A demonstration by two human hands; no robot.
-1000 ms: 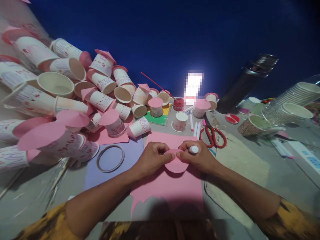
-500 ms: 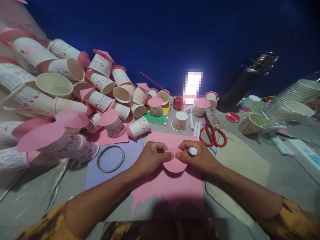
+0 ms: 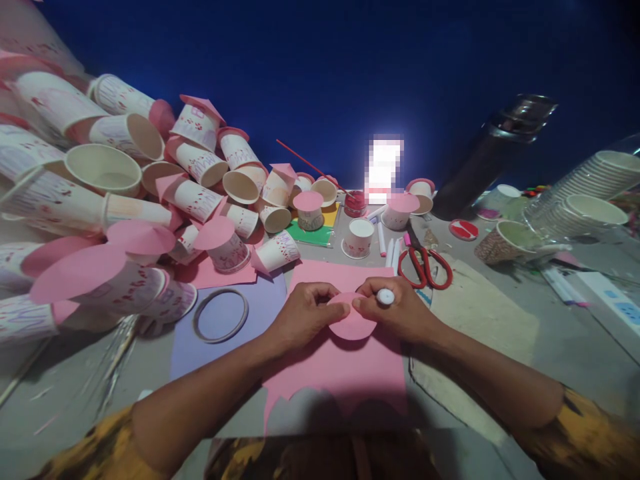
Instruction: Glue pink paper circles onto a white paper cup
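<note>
A pink paper disc [image 3: 353, 324] is pinched at its upper edge between both my hands, thumbs on top and close together. My left hand [image 3: 311, 312] is closed on the disc's left side. On the right side, my right hand [image 3: 395, 308] grips it too, with a white capped pen or marker [image 3: 385, 297] tucked in the same hand, its end pointing at me. Beneath lies a sheet of pink paper [image 3: 345, 380] with scalloped cut-outs along its near edge. Red-handled scissors [image 3: 425, 268] rest just beyond my right hand.
Decorated paper cups [image 3: 195, 157] with pink paper tops are heaped at the left. A grey tape ring [image 3: 220, 316] lies on purple paper [image 3: 183, 360]. One small cup [image 3: 358, 239] stands ahead. Toward the right are a dark flask [image 3: 493, 157], stacked cups [image 3: 575, 193] and a beige cloth [image 3: 475, 333].
My hands keep the same pinch on the paper disc, which has shifted slightly to the right. The whole view has moved a little; the surrounding things stay in place.
</note>
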